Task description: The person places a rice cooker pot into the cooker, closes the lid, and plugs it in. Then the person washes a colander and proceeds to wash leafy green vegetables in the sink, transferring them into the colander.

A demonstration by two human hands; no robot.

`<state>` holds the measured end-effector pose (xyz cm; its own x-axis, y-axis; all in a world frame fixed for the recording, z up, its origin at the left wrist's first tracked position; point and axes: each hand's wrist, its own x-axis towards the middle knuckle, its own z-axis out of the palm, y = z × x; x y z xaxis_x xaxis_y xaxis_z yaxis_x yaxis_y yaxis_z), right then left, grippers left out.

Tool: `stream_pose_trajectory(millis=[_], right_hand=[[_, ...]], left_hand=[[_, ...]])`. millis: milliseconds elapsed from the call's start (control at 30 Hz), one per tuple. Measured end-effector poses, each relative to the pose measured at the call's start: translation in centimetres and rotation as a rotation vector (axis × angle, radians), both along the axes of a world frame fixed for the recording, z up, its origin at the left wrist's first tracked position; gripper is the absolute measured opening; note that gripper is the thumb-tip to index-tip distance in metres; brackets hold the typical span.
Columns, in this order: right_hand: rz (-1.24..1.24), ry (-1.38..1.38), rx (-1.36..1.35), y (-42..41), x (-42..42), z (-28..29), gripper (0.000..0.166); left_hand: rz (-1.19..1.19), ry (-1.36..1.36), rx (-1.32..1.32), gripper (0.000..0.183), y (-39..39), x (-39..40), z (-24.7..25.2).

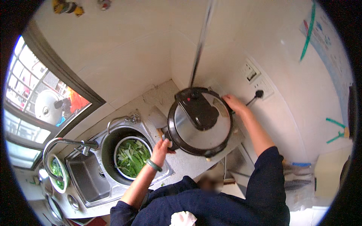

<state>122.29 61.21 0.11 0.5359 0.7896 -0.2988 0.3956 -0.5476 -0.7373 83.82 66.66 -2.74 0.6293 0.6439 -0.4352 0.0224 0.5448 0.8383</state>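
Note:
An electric pressure cooker [185, 130] with a steel lid and a black top panel is before me at the counter's corner end. My left hand [160, 152], with a green bangle [154, 165] at its wrist, grips the black handle on the cooker's left side. At the opposite side my right hand [234, 104] holds the cooker by its edge; its fingertips are partly hidden behind the rim. The cooker hides the counter under it, so I cannot tell whether it rests there or is lifted.
Left of the cooker, chopped leafy greens [133, 158] fill a white-rimmed bowl in the round basin of a steel sink [89, 180]. A curved faucet [68, 141] arches over another bowl of greens [66, 180]. A black plug [258, 93] sits in the right wall's socket.

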Motion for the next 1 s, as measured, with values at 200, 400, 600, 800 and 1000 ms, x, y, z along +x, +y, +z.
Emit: stream_pose_trajectory(millis=[200,400,600,800,1000], right_hand=[[-0.136,0.088,-0.092,-0.9,-2.9,4.1,0.044],[-0.055,0.133,-0.051,-1.9,-1.7,1.4,0.043],[-0.114,-0.053,0.069,-3.3,-3.7,1.8,0.046],[-0.46,-0.177,0.585,-8.4,-8.9,3.3,0.032],[-0.872,0.269,0.924,-15.9,-17.1,-3.9,0.02]], left_hand=[[-0.054,0.054,0.023,0.033,2.9,0.0,0.0],[0.003,0.027,-0.005,0.025,4.1,-0.2,0.1],[0.027,0.139,0.016,0.024,5.2,0.1,1.0],[-0.063,0.142,0.049,0.023,6.4,-0.5,0.4],[-0.03,0.241,0.247,0.029,4.2,0.8,1.4]])
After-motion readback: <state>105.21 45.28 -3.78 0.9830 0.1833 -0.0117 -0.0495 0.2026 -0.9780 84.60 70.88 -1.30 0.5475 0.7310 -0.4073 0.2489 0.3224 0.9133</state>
